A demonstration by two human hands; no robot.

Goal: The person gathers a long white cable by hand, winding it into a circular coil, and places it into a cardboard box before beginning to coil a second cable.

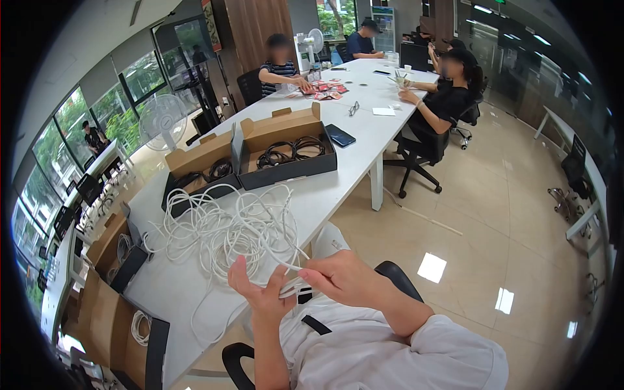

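A tangled heap of white cable (244, 240) lies on the near end of the table, loose loops spreading to the left. My left hand (263, 296) is beside the heap, fingers partly raised, with strands of the cable lying across its palm and between its fingers. Close on its right, my right hand (344, 276) is closed on the same white cable, thumb and forefinger pressed together. From the right hand a length of cable runs up into the heap. Both hands are over my lap at the table's edge.
Two open boxes with black cables, a left box (201, 172) and a right box (286, 156), stand behind the heap. A phone (340, 135) lies beside them. More open boxes, one with a white coil (140, 327), line the left edge. Several people sit farther along the table.
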